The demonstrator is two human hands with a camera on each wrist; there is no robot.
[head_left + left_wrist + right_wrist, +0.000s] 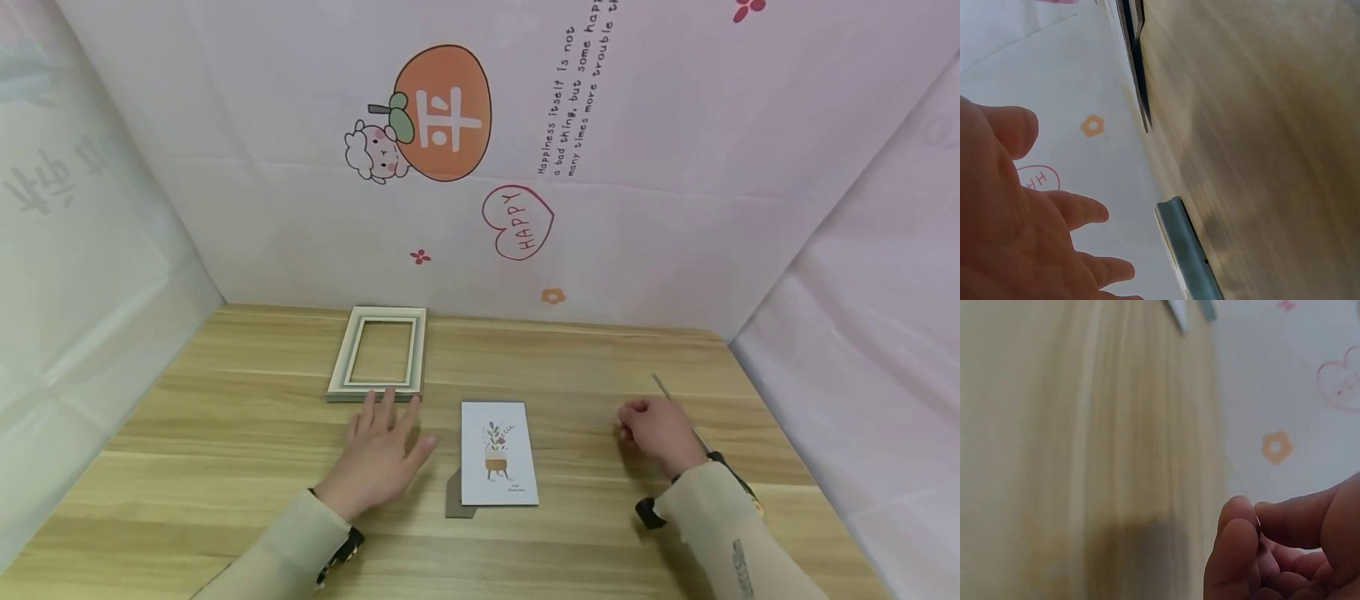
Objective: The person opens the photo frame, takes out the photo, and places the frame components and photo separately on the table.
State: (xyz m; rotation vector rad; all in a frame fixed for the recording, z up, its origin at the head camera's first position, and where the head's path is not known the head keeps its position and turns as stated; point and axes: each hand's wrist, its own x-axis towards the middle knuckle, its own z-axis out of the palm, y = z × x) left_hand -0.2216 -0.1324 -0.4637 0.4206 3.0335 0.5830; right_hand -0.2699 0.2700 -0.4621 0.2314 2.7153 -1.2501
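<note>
On the wooden table, a cream and grey picture frame (339, 354) lies at the back left with its middle open. My left hand (377, 462) is spread, palm down, its fingertips overlapping the frame's front edge in the head view. From the left wrist, the frame's grey side (1191, 250) shows below the fingers. To the right of this hand is a white card (517, 433) printed with a potted plant, a grey flap (459, 500) showing from under it. My right hand (660, 429) has curled fingers, thumb against fingertips (1238, 540), with nothing visible in them.
Beside and partly behind my right hand and sleeve lies a slim tool with a grey shaft (660, 385). A printed white cloth (637, 233) hangs along the table's back edge and both sides. Each wrist wears a black band (649, 513).
</note>
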